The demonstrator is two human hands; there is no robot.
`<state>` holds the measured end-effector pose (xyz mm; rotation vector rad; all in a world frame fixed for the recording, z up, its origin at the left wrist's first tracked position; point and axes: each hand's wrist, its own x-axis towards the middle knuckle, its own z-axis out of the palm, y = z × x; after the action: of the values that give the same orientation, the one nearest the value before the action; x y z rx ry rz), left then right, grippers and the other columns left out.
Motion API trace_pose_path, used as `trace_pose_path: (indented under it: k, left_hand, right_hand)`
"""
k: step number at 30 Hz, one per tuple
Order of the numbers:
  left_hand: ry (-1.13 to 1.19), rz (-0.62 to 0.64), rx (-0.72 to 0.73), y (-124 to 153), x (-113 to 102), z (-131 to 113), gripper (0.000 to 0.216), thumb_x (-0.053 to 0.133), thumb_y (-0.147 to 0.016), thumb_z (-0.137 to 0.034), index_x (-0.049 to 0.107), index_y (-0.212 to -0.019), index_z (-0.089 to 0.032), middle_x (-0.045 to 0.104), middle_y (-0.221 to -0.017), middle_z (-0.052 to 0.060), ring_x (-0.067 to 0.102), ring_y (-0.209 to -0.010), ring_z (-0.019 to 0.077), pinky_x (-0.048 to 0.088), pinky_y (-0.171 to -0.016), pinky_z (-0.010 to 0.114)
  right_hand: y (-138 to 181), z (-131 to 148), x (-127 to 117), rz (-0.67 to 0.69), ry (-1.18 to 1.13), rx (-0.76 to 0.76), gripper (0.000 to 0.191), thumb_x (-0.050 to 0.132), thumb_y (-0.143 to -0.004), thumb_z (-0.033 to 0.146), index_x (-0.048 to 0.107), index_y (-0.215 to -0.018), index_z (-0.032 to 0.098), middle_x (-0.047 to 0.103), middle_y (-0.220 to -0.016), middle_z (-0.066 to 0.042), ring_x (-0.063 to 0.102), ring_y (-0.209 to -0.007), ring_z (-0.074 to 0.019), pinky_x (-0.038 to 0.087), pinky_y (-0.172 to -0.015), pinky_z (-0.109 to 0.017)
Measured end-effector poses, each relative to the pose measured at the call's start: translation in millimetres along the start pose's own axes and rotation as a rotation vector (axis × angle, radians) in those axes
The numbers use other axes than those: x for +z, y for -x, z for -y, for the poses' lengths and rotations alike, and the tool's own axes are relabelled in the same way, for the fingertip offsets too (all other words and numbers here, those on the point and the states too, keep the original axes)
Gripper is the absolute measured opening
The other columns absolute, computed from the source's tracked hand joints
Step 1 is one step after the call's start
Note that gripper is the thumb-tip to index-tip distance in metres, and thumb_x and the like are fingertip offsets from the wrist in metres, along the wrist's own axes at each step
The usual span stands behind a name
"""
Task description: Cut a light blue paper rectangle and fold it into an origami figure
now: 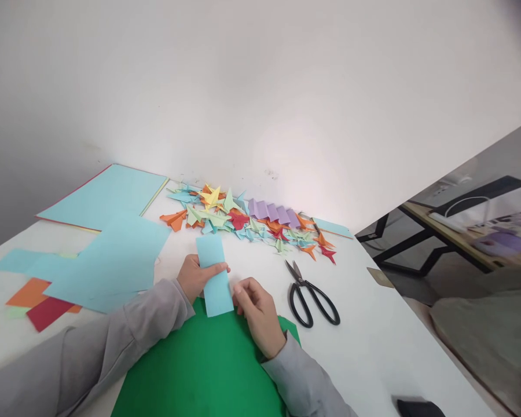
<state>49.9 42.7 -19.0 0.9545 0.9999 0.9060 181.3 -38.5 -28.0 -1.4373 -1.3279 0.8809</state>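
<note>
A narrow light blue paper strip (214, 275) lies on the white table, its near end over a green sheet (204, 365). My left hand (195, 277) pinches the strip's left edge, thumb laid across the paper. My right hand (256, 310) rests at the strip's lower right edge, fingers curled against it. Both arms wear grey sleeves.
Black scissors (311, 295) lie shut to the right of my hands. A pile of folded coloured paper shapes (247, 223) runs along the wall. Large light blue sheets (113, 255) and orange and red pieces (41, 304) lie at left. The table edge (417, 313) drops off at right.
</note>
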Motion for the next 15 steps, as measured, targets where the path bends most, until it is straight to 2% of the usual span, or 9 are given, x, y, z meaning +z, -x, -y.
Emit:
trace_pose_path:
  k: [4, 8, 15]
  left_hand:
    - [-0.060, 0.061, 0.029, 2.7, 0.1, 0.5, 0.022, 0.075, -0.055, -0.031, 0.070, -0.061, -0.010, 0.066, -0.057, 0.005, 0.055, -0.050, 0.0132, 0.044, -0.047, 0.024]
    - [-0.039, 0.077, 0.021, 2.8, -0.4, -1.3, 0.020, 0.075, -0.055, -0.029, 0.070, -0.061, -0.011, 0.065, -0.056, 0.004, 0.054, -0.050, 0.0126, 0.044, -0.047, 0.024]
    - [0.052, 0.050, -0.060, -1.8, -4.4, -5.7, 0.028, 0.073, -0.057, -0.038, 0.069, -0.066, -0.012, 0.052, -0.047, -0.002, 0.045, -0.041, 0.0090, 0.036, -0.036, 0.022]
  right_hand:
    - [-0.4, -1.0, 3.9, 0.122, 0.083, -0.027, 0.039, 0.046, -0.084, 0.044, 0.044, -0.053, 0.020, 0.041, -0.044, 0.005, 0.038, -0.044, -0.0093, 0.031, -0.047, -0.023]
    - [1.5, -3.5, 4.5, 0.149, 0.119, -0.023, 0.038, 0.044, -0.084, 0.044, 0.041, -0.054, 0.020, 0.043, -0.045, 0.004, 0.036, -0.044, -0.0093, 0.029, -0.045, -0.023]
    - [3.4, -6.3, 1.6, 0.233, 0.230, -0.114, 0.039, 0.045, -0.084, 0.040, 0.037, -0.051, 0.020, 0.034, -0.047, 0.005, 0.031, -0.046, -0.0087, 0.025, -0.045, -0.023]
